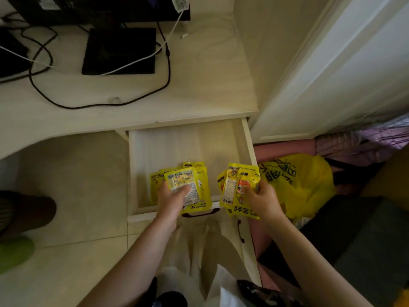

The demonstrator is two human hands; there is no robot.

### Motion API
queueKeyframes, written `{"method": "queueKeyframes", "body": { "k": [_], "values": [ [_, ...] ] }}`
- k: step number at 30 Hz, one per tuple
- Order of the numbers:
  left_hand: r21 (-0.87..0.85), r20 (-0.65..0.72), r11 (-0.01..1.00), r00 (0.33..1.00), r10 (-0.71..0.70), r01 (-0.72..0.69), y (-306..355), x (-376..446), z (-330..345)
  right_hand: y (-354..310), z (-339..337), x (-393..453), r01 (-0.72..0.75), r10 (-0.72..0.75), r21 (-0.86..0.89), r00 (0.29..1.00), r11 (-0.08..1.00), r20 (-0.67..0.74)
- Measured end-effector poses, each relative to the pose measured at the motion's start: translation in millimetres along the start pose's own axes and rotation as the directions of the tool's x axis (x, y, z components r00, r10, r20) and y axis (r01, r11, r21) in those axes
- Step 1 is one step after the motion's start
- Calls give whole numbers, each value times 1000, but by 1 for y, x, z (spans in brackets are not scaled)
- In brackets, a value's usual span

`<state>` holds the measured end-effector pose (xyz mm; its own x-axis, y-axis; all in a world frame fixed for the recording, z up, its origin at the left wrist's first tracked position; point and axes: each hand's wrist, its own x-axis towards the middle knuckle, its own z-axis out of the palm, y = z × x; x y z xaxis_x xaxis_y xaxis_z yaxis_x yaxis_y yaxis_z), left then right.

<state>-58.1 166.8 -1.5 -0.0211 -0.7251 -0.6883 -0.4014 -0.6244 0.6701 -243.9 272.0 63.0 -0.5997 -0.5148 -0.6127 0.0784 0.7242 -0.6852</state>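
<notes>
A white desk drawer (247, 147) is pulled open below the desk top. My left hand (171, 199) grips a fanned stack of yellow packets (194, 173) over the drawer's front part. My right hand (262, 199) holds a second bunch of yellow packets (234, 187) at the drawer's right front corner; the top one shows an orange cartoon figure. Both bunches are partly covered by my fingers. The rest of the drawer's inside looks bare.
A yellow plastic bag (305, 182) lies right of the drawer on pink fabric. The desk (110, 111) carries a black monitor base (119, 52) and black and white cables. A white door (343, 74) stands at right. Another person's foot (24, 216) is at left.
</notes>
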Motion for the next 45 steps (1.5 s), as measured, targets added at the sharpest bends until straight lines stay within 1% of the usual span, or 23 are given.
{"method": "queueKeyframes", "body": {
  "k": [4,7,10,13,17,20,21,23,25,28,29,32,34,37,41,45],
  "values": [
    [25,-31,999,999,-26,27,14,21,17,-11,5,43,-23,23,-20,1000,1000,7],
    [46,-41,997,998,-53,55,20,44,30,-15,20,75,-8,10,-66,1000,998,21],
    [134,-14,988,997,-77,78,15,67,42,-9,36,106,-73,75,-102,997,992,14],
    [228,12,969,995,-103,98,2,89,49,3,47,131,-163,171,-168,985,972,35],
    [233,12,966,993,-115,109,-10,107,60,17,62,156,-232,259,-197,958,953,125],
    [277,23,956,993,-113,103,-12,111,67,26,65,169,-233,281,-226,937,946,207],
    [302,31,949,994,-109,95,-11,111,68,29,64,173,-238,290,-240,933,941,212],
    [345,53,932,990,-132,106,-10,111,67,35,61,177,-272,325,-256,926,928,194],
    [341,53,932,987,-149,122,-9,111,65,40,58,178,-301,356,-289,921,909,160],
    [329,42,934,987,-158,136,-7,109,64,42,57,180,-305,375,-343,914,888,158],
    [342,32,931,989,-144,125,-8,109,64,42,57,179,-303,379,-368,912,879,155],
    [383,-9,919,995,-101,96,-12,110,61,41,56,177,-210,346,-509,919,835,188],
    [388,-24,918,996,-85,87,-11,106,58,38,52,171,-216,361,-522,913,825,192],
    [398,-38,914,997,-71,80,-6,94,49,33,49,157,-167,328,-582,927,796,183],
    [412,-64,910,998,-29,53,-3,75,28,22,46,135,-31,232,-628,942,778,241],
    [399,-122,917,992,25,26,-2,51,6,9,39,111,116,143,-671,937,733,318]
  ]
}}
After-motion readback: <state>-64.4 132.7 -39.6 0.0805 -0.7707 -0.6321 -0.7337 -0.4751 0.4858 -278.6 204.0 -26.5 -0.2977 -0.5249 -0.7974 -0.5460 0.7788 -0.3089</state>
